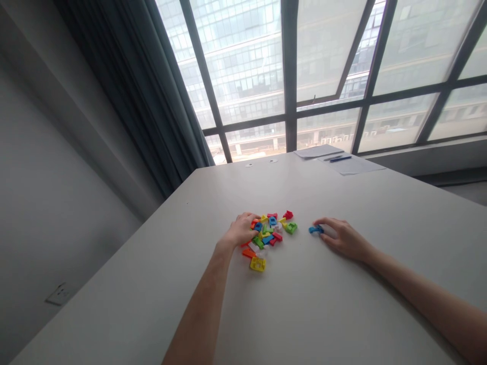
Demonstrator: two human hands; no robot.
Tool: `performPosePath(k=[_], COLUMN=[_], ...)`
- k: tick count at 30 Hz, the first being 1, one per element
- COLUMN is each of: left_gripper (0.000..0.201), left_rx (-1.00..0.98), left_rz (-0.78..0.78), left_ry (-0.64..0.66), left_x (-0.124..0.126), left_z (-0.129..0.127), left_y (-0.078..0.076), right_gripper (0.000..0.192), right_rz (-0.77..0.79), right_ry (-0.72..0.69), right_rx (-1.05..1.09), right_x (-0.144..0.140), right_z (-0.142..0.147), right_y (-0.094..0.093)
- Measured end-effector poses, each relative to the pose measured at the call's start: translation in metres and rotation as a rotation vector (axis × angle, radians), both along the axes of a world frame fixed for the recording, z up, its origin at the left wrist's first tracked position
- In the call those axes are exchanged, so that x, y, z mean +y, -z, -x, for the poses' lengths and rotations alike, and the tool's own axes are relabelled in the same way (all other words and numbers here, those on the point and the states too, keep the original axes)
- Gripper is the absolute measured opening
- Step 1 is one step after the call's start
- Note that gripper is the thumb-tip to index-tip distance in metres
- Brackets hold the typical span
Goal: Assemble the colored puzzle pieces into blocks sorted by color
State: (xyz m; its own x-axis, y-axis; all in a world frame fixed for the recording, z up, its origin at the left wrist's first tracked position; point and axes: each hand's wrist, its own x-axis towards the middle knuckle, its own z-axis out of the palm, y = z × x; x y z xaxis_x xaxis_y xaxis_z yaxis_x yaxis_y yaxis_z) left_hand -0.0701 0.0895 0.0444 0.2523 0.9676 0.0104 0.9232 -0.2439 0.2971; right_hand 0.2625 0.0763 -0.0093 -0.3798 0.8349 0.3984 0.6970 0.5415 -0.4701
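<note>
A heap of small plastic building blocks (268,229) in red, orange, yellow, green, blue and white lies on the white table. My left hand (240,230) rests at the heap's left edge, thumb and fingers apart around a few orange and blue pieces; no firm grip shows. To the right of the heap, my right hand (344,239) pinches a blue block (315,229) between thumb and fingertips, low at the tabletop. A yellow square block (257,264) lies at the near end of the heap, and a green block (291,228) at its right side.
Sheets of paper (357,166) with a dark pen (340,158) on them lie at the table's far right. Two small white discs (249,165) sit near the far edge. Beyond stand windows and a dark curtain (152,101); a wall is on the left.
</note>
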Motion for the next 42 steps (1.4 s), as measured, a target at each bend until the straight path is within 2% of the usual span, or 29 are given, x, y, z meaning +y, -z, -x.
performPosePath(k=[9,18,21,25,28,31,34,37,40,42], left_gripper=[0.028,0.025,0.024,0.023,0.024,0.024,0.026,0.027,0.03,0.031], left_rx=[-0.006,-0.059,-0.095,-0.159,-0.296,-0.374,-0.394,-0.428,-0.353,-0.308], left_rz=[-0.07,-0.097,-0.101,-0.123,-0.189,-0.229,-0.29,-0.397,-0.493,-0.518], left_ry=[-0.016,-0.022,-0.016,0.002,0.114,0.178,0.189,0.202,0.138,0.149], left_x=[-0.002,-0.001,-0.004,-0.014,-0.022,-0.031,-0.044,-0.063,-0.082,-0.091], left_z=[0.0,-0.002,-0.004,-0.01,-0.023,-0.045,-0.072,-0.095,-0.11,-0.114], left_y=[0.001,0.006,-0.001,-0.018,-0.031,-0.033,-0.019,0.007,0.03,0.038], right_gripper=[0.028,0.03,0.031,0.032,0.034,0.032,0.028,0.024,0.022,0.023], right_rz=[-0.008,-0.016,-0.02,-0.043,-0.077,-0.127,-0.179,-0.208,-0.184,-0.157], right_ry=[-0.028,-0.064,-0.065,-0.051,-0.058,-0.06,-0.048,-0.071,-0.111,-0.124], right_rx=[-0.003,-0.038,-0.048,-0.058,-0.071,-0.057,-0.019,0.025,0.063,0.093], right_x=[-0.002,-0.003,-0.003,-0.004,-0.005,-0.006,-0.008,-0.013,-0.018,-0.022], right_z=[0.001,0.002,0.002,0.002,0.002,0.003,0.005,0.009,0.013,0.017], right_y=[-0.002,-0.001,0.0,0.001,0.001,-0.001,-0.003,-0.006,-0.009,-0.011])
